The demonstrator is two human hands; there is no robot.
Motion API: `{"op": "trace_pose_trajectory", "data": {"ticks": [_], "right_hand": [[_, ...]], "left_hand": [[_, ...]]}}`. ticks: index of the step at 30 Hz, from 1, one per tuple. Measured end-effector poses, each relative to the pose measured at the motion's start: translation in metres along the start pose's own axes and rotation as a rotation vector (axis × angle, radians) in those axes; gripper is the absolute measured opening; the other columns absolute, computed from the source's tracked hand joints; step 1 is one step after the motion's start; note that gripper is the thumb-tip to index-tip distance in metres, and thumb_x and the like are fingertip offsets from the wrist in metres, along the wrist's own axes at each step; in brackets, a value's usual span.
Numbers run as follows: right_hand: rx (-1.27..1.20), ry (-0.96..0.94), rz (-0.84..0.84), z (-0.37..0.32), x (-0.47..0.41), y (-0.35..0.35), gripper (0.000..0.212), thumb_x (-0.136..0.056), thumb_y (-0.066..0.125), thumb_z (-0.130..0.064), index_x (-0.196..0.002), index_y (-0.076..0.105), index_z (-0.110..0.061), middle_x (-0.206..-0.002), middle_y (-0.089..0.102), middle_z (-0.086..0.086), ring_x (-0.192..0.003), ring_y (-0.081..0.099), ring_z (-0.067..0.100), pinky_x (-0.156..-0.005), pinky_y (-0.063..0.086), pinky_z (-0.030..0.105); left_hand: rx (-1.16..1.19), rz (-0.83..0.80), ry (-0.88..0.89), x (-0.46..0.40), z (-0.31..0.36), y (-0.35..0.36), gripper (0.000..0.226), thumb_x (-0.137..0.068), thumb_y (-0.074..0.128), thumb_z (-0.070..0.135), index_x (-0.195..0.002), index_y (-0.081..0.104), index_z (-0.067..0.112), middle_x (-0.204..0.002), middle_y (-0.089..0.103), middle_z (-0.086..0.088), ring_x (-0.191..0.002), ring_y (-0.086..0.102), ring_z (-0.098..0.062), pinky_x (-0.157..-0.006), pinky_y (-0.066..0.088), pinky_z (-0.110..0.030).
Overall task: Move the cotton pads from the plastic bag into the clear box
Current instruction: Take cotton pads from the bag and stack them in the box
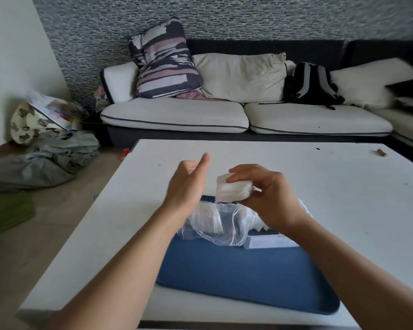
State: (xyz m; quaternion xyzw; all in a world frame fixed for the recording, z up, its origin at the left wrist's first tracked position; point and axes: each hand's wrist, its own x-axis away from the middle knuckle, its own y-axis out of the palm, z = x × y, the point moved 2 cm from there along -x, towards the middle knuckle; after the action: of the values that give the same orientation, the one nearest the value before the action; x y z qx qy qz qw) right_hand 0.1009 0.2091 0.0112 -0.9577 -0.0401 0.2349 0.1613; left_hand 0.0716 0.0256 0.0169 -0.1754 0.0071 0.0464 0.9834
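Observation:
My right hand [268, 194] grips a stack of white cotton pads [233, 189], held above the clear plastic bag [215, 222]. The bag lies on a blue mat [243, 272] with more pads bunched inside it and its mouth facing me. My left hand [188, 182] hovers just left of the stack, fingers apart and thumb up, with nothing in it that I can see. A clear box [270, 240] lies on the mat under my right wrist, partly hidden by the bag and my arm.
The white table [320, 186] carries small crumbs and a brown stub [380, 152] near the far right corner. Behind it stands a sofa [177, 113] with cushions and a black backpack [311, 84]. Clothes and bags [45, 144] lie on the floor at left.

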Motion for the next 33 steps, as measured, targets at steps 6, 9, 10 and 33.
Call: {"op": "trace_pose_trajectory", "data": {"ticks": [6,9,10,33], "right_hand": [[0.098,-0.074,0.178,-0.018,-0.001,0.019,0.054,-0.067,0.085,0.005,-0.1,0.073,-0.036,-0.1,0.066,-0.009,-0.092,0.067,0.012,-0.078,0.057,0.027],[0.193,-0.076,0.298,-0.02,-0.001,0.021,0.047,-0.061,0.084,0.007,-0.095,0.077,-0.024,-0.093,0.062,-0.008,-0.085,0.063,0.006,-0.069,0.048,0.013],[0.222,-0.074,0.315,-0.02,-0.001,0.023,0.043,-0.061,0.085,0.005,-0.094,0.078,-0.022,-0.091,0.06,-0.008,-0.083,0.062,0.006,-0.067,0.046,0.011],[-0.203,0.065,-0.133,-0.011,0.001,-0.016,0.033,-0.086,0.071,-0.013,-0.118,0.071,-0.005,-0.109,0.074,0.019,-0.106,0.071,0.031,-0.096,0.056,0.036]], "left_hand": [[0.867,-0.188,-0.119,0.039,0.02,0.029,0.065,-0.067,0.085,0.053,-0.118,0.067,0.018,-0.113,0.071,-0.018,-0.104,0.071,-0.035,-0.094,0.056,-0.048],[1.137,-0.306,-0.244,0.044,0.023,0.038,0.046,-0.08,0.071,0.054,-0.09,0.076,0.01,-0.094,0.071,-0.014,-0.085,0.071,-0.025,-0.088,0.053,-0.035],[1.186,-0.356,-0.283,0.048,0.024,0.042,0.05,-0.084,0.065,0.055,-0.092,0.074,0.007,-0.093,0.071,-0.013,-0.086,0.071,-0.023,-0.09,0.054,-0.033],[1.175,-0.569,-0.46,0.03,0.02,0.027,0.062,-0.092,0.058,0.046,-0.128,0.054,-0.004,-0.107,0.069,-0.027,-0.085,0.073,-0.029,-0.08,0.059,-0.033]]}}
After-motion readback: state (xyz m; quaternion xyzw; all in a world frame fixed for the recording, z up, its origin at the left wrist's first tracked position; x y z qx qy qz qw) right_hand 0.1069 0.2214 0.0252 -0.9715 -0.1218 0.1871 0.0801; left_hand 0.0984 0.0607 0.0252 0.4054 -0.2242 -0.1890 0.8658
